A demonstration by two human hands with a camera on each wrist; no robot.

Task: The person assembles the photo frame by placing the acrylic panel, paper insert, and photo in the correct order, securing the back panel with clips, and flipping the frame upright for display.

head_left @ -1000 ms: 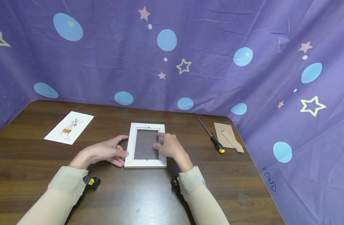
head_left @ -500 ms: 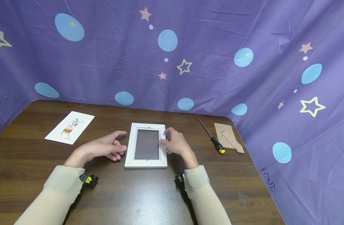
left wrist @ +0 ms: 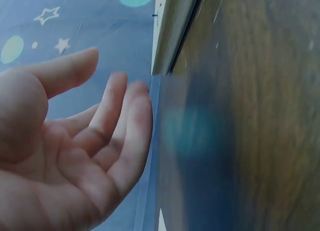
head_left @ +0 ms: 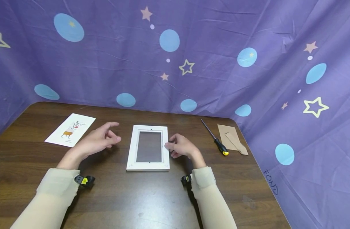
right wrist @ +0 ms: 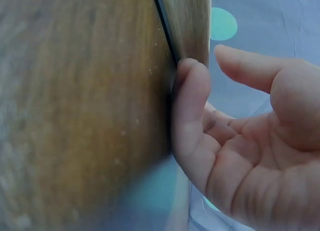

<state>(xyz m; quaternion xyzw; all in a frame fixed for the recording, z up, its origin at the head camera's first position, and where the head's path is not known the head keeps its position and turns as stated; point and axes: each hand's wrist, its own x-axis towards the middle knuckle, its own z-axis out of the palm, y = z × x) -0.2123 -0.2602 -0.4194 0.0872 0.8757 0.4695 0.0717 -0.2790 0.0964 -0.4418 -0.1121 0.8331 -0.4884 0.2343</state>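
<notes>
A white picture frame (head_left: 131, 149) lies flat on the table with its grey pane upward. My right hand (head_left: 182, 147) is at the frame's right edge, fingers loosely bent. In the right wrist view a bent fingertip (right wrist: 189, 66) meets the frame's wooden side (right wrist: 192, 26), and the thumb (right wrist: 245, 66) is close to its upper face; firm contact cannot be told. My left hand (head_left: 93, 140) hovers between the frame and a white card (head_left: 60, 135) with a printed plant picture, holding nothing. The left wrist view shows its fingers relaxed, apart from the frame's side (left wrist: 172, 38).
Right of the frame lies a screwdriver (head_left: 220, 148) with a black and yellow handle. Beyond it are a brown cardboard sheet (head_left: 224, 128) and a cardboard strip (head_left: 235, 141) on top. A purple curtain (head_left: 215, 38) with stars and dots surrounds the brown table (head_left: 112, 203).
My left hand has left the frame's left edge and moved left and away toward the card. The right hand has slid from over the pane to the frame's right edge. The frame has stayed put.
</notes>
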